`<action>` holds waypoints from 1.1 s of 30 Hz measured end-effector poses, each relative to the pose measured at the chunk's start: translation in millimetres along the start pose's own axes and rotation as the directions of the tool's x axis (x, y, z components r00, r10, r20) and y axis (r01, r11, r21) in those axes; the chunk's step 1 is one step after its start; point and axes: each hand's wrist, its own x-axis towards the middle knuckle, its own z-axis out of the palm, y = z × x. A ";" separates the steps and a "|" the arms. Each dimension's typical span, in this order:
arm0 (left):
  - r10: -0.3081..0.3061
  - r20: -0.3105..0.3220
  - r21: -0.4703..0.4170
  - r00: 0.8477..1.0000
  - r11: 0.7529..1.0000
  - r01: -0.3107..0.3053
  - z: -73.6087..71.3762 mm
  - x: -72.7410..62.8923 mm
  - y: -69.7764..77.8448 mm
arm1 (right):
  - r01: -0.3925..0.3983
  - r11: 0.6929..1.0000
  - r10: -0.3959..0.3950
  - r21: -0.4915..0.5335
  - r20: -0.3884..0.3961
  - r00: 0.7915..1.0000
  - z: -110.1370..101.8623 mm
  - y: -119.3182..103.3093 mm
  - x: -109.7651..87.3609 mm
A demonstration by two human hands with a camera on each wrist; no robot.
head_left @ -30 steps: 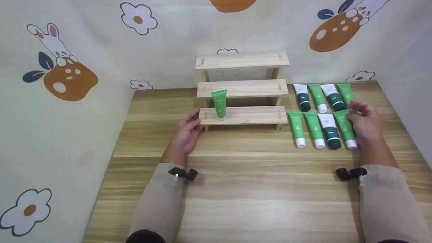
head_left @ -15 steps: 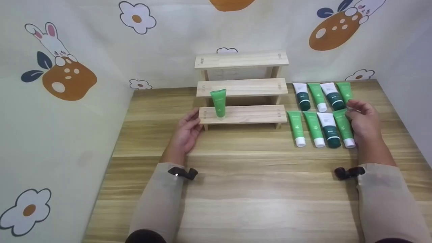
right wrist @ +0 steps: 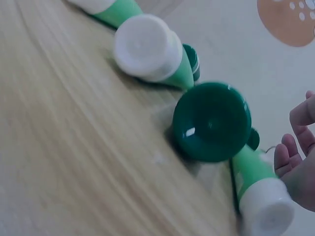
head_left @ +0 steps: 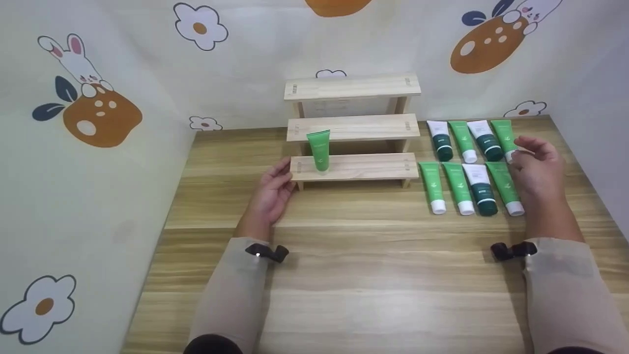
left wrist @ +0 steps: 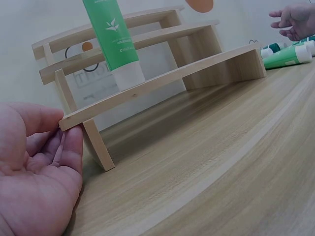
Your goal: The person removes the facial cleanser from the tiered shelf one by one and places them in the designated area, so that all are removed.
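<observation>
My left hand [head_left: 270, 191] pinches the left front corner of a three-step wooden display shelf [head_left: 368, 167], its thumb and fingers above and below the board in the left wrist view. On the lowest step a green tube [head_left: 320, 151] stands upright on its white cap, near the left end. Over at the right, my right hand [head_left: 538, 172] hovers with loosely bent fingers and nothing in them. It is nearest to a green tube [head_left: 502, 184] in the front row and another green tube [head_left: 502, 135] in the back row, whose cap lies by the fingertips.
Two rows of tubes lie flat on the wooden table [head_left: 373, 275] to the right of the shelf. Among them are white-and-dark-green tubes [head_left: 480, 189] and plain green ones [head_left: 432, 187]. A patterned cloth wall [head_left: 245, 64] closes off the back and sides.
My right hand has lifted off the front-row green tube and shifted slightly back and to the right, uncovering the back tube's cap. The left hand, shelf and standing tube stay put.
</observation>
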 end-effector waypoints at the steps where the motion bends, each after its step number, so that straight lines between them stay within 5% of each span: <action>1: 0.001 -0.002 0.000 1.000 1.000 -0.001 0.0 0.2 -0.2 | 0.026 1.000 -0.026 0.004 0.005 1.000 3.2 -1.4 -1.7; 11: 0.014 0.018 -0.004 1.000 1.000 -0.014 1.7 1.4 -3.0 | 0.218 0.975 -0.223 0.052 0.147 0.964 51.0 -8.1 -29.4; 17: 0.023 0.020 -0.013 1.000 1.000 -0.022 1.9 1.5 -3.2 | 0.304 0.947 -0.321 0.103 0.296 0.900 90.3 -2.5 -46.1; 33: 0.036 0.033 0.002 0.999 0.999 -0.036 1.5 -0.4 -0.5 | 0.365 0.929 -0.268 -0.062 0.567 0.779 183.9 23.7 -87.1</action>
